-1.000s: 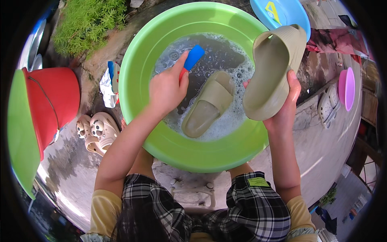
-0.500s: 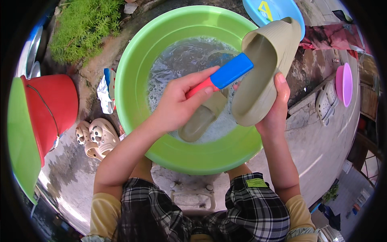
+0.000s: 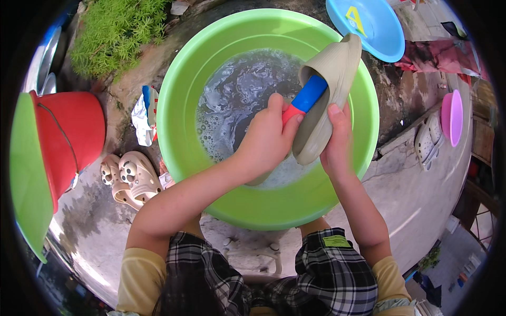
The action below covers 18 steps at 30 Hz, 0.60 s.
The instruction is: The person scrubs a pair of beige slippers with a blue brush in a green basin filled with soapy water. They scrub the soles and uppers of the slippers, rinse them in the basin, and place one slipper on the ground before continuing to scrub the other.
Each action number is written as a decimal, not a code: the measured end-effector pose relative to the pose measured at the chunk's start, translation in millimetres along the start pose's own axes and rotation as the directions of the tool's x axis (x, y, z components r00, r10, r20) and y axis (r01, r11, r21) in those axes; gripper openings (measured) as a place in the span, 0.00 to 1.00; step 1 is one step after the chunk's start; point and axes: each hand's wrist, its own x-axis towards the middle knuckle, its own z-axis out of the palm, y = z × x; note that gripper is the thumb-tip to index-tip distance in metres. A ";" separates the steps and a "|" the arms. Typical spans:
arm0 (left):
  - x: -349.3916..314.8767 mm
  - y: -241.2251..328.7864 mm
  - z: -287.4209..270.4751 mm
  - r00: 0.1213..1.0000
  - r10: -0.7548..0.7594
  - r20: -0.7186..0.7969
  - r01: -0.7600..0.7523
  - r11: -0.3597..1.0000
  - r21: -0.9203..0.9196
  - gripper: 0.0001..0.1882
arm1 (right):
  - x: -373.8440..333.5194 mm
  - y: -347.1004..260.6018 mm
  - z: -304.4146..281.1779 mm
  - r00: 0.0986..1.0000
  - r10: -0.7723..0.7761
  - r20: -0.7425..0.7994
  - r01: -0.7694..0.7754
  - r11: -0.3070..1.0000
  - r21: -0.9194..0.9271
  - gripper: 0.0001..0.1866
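While wrapping the left grip (image 3: 266,135) around the red handle of a blue-headed tool (image 3: 309,96), holds the blue head in the mouth of the olive slipper (image 3: 332,73), just beyond the fingers, up and to the right. With the right grip (image 3: 338,139), clasps the slipper's right side toward the heel. Holds it tilted between both grips, opening leftward, above soapy water (image 3: 226,121) in the green basin (image 3: 178,124).

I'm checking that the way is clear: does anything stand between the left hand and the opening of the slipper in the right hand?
Only the blue and red tool gripped in the left hand; its blue end is at the opening of the slipper. Nothing else visible stands between them.
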 end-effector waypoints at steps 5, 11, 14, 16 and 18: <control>11.0 -12.9 -7.8 0.988 0.149 0.029 -0.150 0.937 0.316 0.13 | -3.9 7.7 -3.6 0.998 -0.030 0.062 0.040 0.985 -0.169 0.40; 15.8 -32.2 -66.1 0.928 0.028 0.373 -0.049 0.998 0.046 0.16 | 14.9 9.0 -52.4 0.966 0.245 0.083 -0.241 0.969 -0.055 0.36; 24.7 -44.3 -98.0 0.966 -0.101 0.240 0.017 0.944 0.329 0.18 | 25.4 13.5 -74.3 0.870 0.350 0.347 -0.458 0.834 0.307 0.37; 41.3 -55.6 -111.8 0.989 -0.146 0.032 0.106 0.833 0.543 0.19 | 28.3 22.1 -79.1 0.831 0.425 0.359 -0.543 0.759 0.359 0.36; 45.3 -65.1 -107.9 0.974 -0.211 -0.087 0.213 0.704 0.678 0.19 | 29.2 26.6 -82.5 0.811 0.510 0.286 -0.584 0.736 0.344 0.35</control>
